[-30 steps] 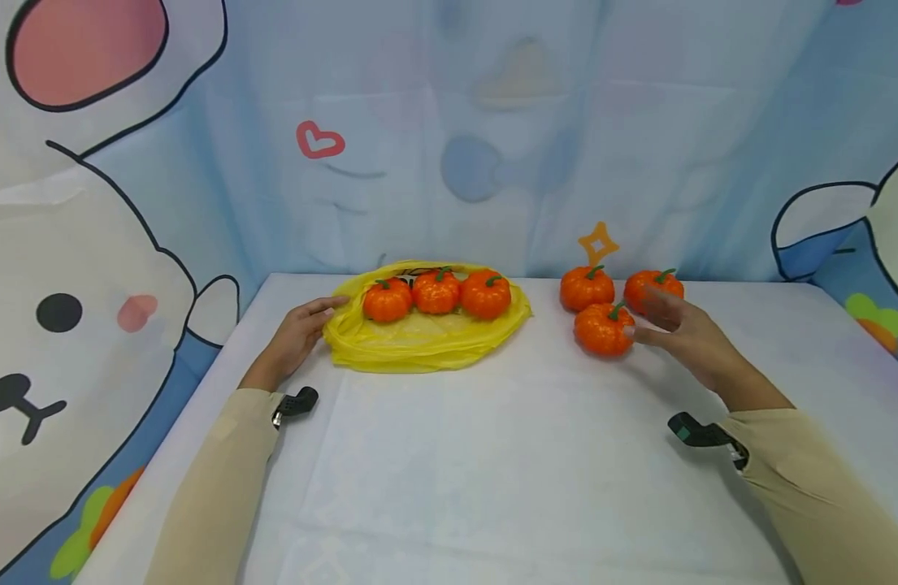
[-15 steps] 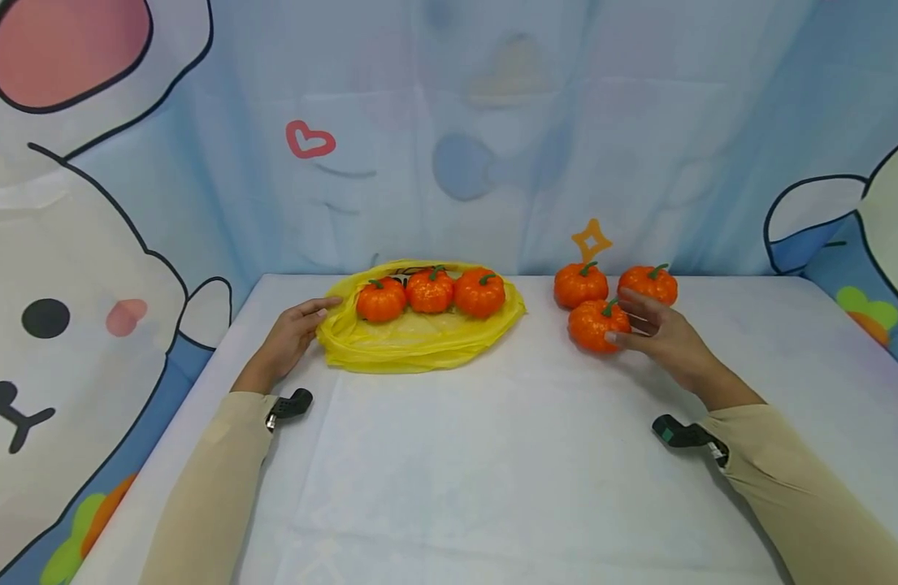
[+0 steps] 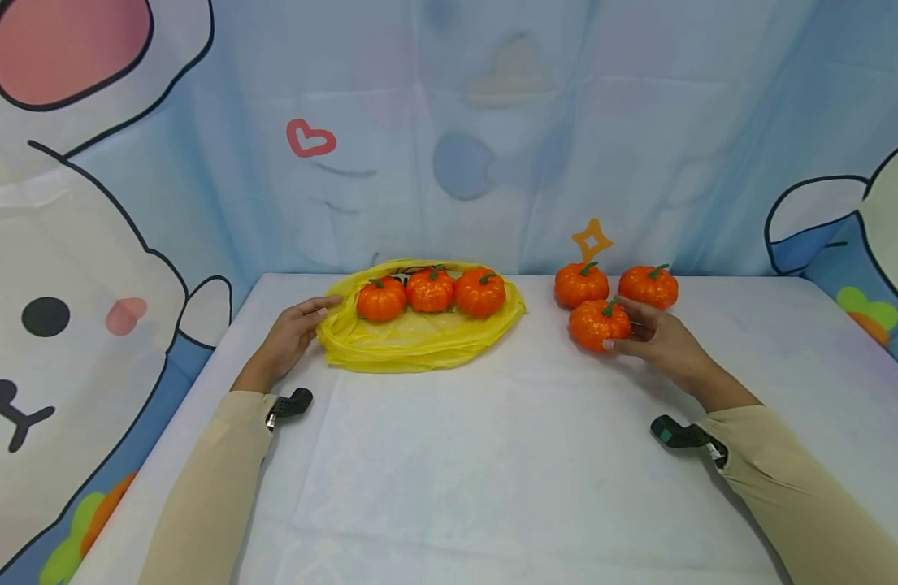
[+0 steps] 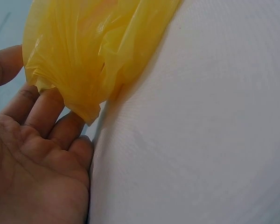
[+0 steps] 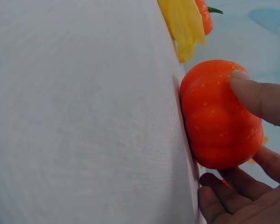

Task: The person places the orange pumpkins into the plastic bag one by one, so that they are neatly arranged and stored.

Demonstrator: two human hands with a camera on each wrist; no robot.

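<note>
My right hand (image 3: 661,345) grips the front pumpkin (image 3: 597,326), orange with a green stem, on the right of the table. In the right wrist view the thumb lies on this pumpkin (image 5: 219,119), and the other fingers curve beneath and behind it. Two more pumpkins, a rear left one (image 3: 580,284) and a rear right one (image 3: 651,286), sit just behind. On the left, my left hand (image 3: 284,341) touches the side of a yellow plastic bag (image 3: 419,351) with relaxed fingers, whose tips are hidden behind the bag (image 4: 84,60) in the left wrist view. Several pumpkins (image 3: 431,291) lie in the bag's opening.
A white cloth covers the table (image 3: 478,471). Its back edge meets a light blue curtain (image 3: 390,195) with cartoon prints. A black wrist camera is strapped at each sleeve cuff.
My right hand has moved left and closed its thumb and fingers on the front pumpkin. My left hand stays at the bag. The head view has shifted slightly.
</note>
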